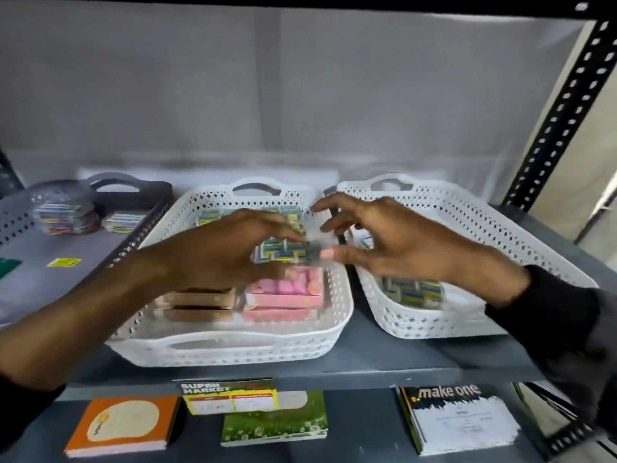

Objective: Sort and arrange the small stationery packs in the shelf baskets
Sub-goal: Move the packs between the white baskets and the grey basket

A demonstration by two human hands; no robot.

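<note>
Readable writing sits low in the frame: a shelf-edge tag [228, 396] at bottom centre reads "SUPER MARKET", and a black-and-white booklet [457, 417] at lower right reads "make one". An orange notebook [123, 426] lies at lower left and a green flowered notepad [273, 421] at bottom centre; their print is too blurred to read.

At the centre of the frame, above the middle white basket [230, 344], both hands meet around a small blue-and-yellow stationery pack [283, 252]. The left hand [220, 248] has its fingertips pinched on the pack's left end. The right hand [394, 238] has its fingers spread, its thumb touching the pack's right end; whether it grips is unclear. The pack's long axis runs left to right across the frame, roughly level. Its label is blurred.

Below the hands, pink packs [283, 295] and brown packs [197, 304] lie flat in the same basket. The right white basket [500, 235] holds more blue-and-yellow packs [414, 292] near its front wall. At the left of the frame, a grey basket [20, 215] holds a wrapped bundle [65, 215].
</note>
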